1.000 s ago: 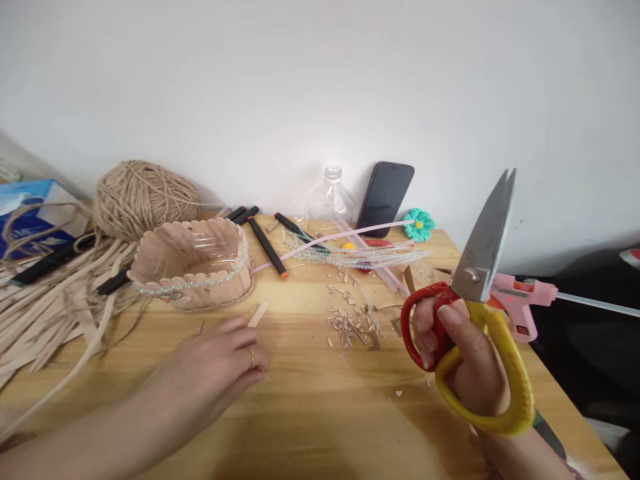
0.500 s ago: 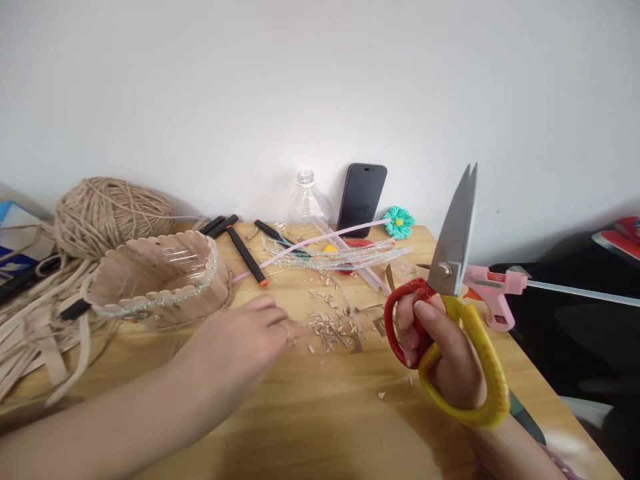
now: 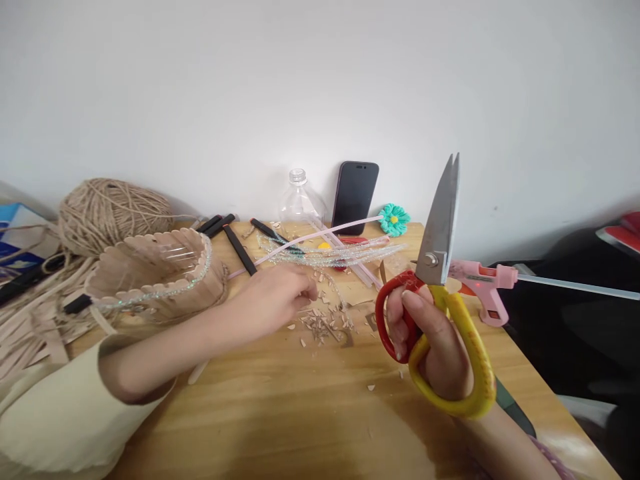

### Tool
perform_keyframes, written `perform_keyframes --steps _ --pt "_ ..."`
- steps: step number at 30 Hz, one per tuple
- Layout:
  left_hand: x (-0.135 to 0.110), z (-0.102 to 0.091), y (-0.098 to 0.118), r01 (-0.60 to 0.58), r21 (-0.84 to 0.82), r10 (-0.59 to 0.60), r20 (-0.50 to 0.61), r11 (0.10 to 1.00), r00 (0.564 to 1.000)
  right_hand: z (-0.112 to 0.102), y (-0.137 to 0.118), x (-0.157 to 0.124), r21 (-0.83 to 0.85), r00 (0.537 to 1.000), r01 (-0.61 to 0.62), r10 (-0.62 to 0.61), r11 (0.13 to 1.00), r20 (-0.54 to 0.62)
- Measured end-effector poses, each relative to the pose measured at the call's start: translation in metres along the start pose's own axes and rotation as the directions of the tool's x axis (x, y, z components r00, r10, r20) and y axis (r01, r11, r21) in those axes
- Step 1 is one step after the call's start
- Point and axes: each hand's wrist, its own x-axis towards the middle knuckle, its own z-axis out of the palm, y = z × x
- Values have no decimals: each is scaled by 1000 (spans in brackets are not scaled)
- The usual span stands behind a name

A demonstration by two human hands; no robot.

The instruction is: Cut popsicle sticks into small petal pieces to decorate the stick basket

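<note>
My right hand (image 3: 440, 340) grips a pair of scissors (image 3: 437, 227) by its red and yellow handles, blades pointing up and nearly together. My left hand (image 3: 280, 297) is over the table with curled fingers, just in front of several sparkly clear strands (image 3: 345, 255). Its fingertips are partly hidden, and I cannot make out what is in them. Below its fingers lie small wood chips (image 3: 320, 323). An oval basket of wooden craft sticks (image 3: 165, 293), with a glittery trim along the rim, stands beyond my left forearm.
A twine ball (image 3: 115, 213), several black markers (image 3: 240, 248) and a cut clear bottle (image 3: 300, 203) lie toward the wall. A phone (image 3: 356, 197) leans there beside a teal yarn flower (image 3: 394, 220). A pink glue gun (image 3: 487, 283) sits behind the scissors at the table's right edge.
My left hand has moved forward and a little right, toward the sparkly strands, bringing its sleeve into view. The scissors stay upright in my right hand, and the view has shifted slightly.
</note>
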Motion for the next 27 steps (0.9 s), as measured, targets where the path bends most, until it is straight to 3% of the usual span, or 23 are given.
perform_keyframes --steps 4,9,17,27 --pt "-20 -4 -7 142 -68 -138 64 988 988 2 -1 0 -35 999 -33 33 999 8" --pt "-29 4 -14 139 -134 -123 123 981 985 3 0 0 -87 999 -55 55 995 -2" --pt "-33 6 -13 85 -159 -71 97 984 993 0 5 1 -132 1000 -29 30 991 6" --pt "-81 3 -10 102 -220 -50 228 970 972 -1 5 -3 -141 994 56 -43 988 98"
